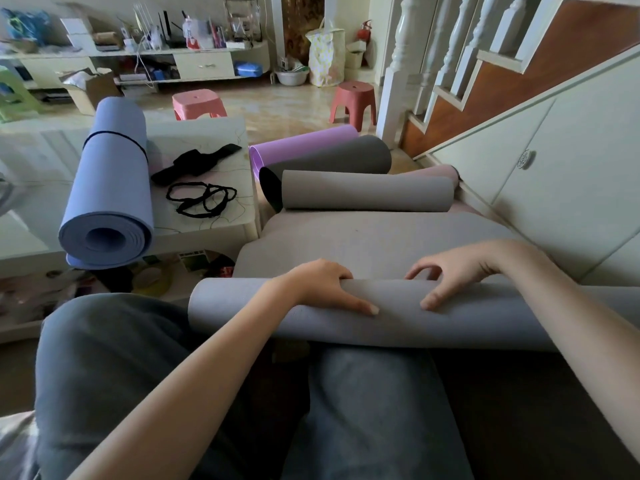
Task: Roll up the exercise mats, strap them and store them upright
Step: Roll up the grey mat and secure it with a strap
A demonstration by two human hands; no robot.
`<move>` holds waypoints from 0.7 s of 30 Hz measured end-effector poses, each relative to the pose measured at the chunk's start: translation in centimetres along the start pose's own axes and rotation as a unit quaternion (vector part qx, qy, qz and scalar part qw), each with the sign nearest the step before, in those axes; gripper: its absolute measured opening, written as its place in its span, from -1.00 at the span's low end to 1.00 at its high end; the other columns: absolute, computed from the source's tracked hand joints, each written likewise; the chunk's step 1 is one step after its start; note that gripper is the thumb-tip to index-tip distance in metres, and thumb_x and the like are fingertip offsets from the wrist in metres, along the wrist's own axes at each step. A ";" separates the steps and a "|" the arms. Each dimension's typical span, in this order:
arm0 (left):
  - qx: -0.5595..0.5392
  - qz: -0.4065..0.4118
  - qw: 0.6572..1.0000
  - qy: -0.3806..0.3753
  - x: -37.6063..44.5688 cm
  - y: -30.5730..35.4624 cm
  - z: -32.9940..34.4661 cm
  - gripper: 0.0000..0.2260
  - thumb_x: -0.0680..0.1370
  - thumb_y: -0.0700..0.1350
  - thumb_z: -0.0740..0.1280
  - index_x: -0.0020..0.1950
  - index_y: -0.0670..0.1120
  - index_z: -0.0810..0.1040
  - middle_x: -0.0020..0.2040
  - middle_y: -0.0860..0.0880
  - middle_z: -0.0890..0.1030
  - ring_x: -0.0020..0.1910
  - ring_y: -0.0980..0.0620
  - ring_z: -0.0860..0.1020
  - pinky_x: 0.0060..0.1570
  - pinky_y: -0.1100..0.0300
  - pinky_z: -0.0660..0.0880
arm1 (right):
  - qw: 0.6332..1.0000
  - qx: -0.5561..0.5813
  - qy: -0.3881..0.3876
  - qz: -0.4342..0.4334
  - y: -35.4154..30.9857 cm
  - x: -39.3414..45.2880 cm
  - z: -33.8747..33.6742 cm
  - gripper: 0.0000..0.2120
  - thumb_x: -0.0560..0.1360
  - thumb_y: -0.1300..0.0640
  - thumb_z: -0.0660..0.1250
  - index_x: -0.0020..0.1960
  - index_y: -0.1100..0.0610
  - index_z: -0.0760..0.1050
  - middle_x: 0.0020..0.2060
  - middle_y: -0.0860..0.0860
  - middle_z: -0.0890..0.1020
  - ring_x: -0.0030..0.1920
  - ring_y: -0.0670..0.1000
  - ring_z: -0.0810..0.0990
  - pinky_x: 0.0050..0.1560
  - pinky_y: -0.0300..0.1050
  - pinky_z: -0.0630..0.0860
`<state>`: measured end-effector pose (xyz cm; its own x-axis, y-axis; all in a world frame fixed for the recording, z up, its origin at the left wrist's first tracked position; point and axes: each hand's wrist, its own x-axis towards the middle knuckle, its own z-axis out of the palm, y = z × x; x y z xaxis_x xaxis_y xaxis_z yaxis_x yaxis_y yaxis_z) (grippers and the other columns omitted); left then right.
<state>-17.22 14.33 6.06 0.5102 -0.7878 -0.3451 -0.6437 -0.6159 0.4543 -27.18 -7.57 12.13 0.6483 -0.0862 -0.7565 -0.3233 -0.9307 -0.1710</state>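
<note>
Grey mat (381, 237) unrolled beside white table (214, 133)

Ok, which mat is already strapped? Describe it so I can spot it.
Look at the low white table left of the mats being rolled. The blue rolled mat lies along its left side, its spiral end facing the camera. It alone has a thin black strap around it.

A half-rolled mat (398, 306) lies across a seated person's knees, both hands (325, 282) (450, 271) on its roll, its flat part running ahead to three rolled mats (367, 188) lying side by side. To the left, a strapped mat (110, 181) rests on a low surface (207, 140), loose straps (201, 197) beside it. Two stools (353, 100) stand behind; a staircase (519, 81) rises right.
</note>
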 end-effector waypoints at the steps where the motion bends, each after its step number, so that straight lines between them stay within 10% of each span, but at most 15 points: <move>1: -0.013 -0.007 1.000 -0.014 0.5 0.0 -0.2 -0.48 0.30 0.45 0.36 -0.07 0.03 0.59 -0.12 0.09 0.59 -0.10 0.06 0.54 -0.09 0.12 0.49 | 0.999 -0.010 0.033 0.003 0.0 -0.5 -0.2 -0.16 0.19 -0.38 0.48 0.37 -0.17 0.28 0.20 -0.06 0.49 0.16 -0.02 0.52 0.26 -0.10 0.44; 8: -0.122 0.004 0.992 -0.018 1.4 -2.1 0.0 -0.54 0.32 0.45 0.32 -0.13 0.08 0.56 -0.14 0.12 0.59 -0.09 0.08 0.54 -0.10 0.17 0.42 | 0.969 -0.052 0.240 0.013 -2.1 -1.3 3.7 -0.61 0.61 -0.20 0.05 0.43 -0.27 0.24 0.41 -0.11 0.39 0.36 0.03 0.38 0.34 0.03 0.27; 12: -0.051 -0.005 0.998 0.046 1.3 -3.3 1.1 -0.35 0.34 0.52 0.18 0.20 0.10 0.50 0.18 0.06 0.48 0.16 0.03 0.48 0.15 0.08 0.39 | 0.884 -0.160 0.437 0.042 -3.2 0.5 6.1 -0.57 0.63 -0.08 -0.16 0.27 -0.15 0.42 0.14 -0.10 0.61 0.15 0.03 0.53 0.12 -0.01 0.29; 18: 0.144 0.069 0.966 0.201 0.7 -1.8 1.7 -0.26 0.34 0.53 0.01 0.31 0.07 0.37 0.19 0.04 0.44 0.19 -0.01 0.47 0.11 0.10 0.35 | 0.935 -0.033 0.348 0.060 -1.4 2.9 3.2 -0.58 0.66 -0.10 -0.06 0.14 0.04 0.52 0.16 0.14 0.59 0.17 0.22 0.52 0.07 0.03 0.36; 21: 0.191 0.111 0.955 0.197 0.9 -1.5 1.4 -0.16 0.22 0.55 0.25 0.33 0.08 0.32 0.14 0.06 0.49 0.10 0.02 0.50 0.04 0.14 0.39 | 0.952 0.013 0.300 0.065 -0.5 4.1 2.5 -0.57 0.66 -0.12 -0.06 0.15 0.06 0.51 0.23 0.15 0.55 0.21 0.22 0.49 0.15 0.06 0.37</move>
<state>-16.64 14.49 3.90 0.4639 -0.8808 0.0950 -0.8836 -0.4524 0.1207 -26.07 -6.62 7.56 0.8756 -0.3950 -0.2780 -0.4401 -0.8895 -0.1225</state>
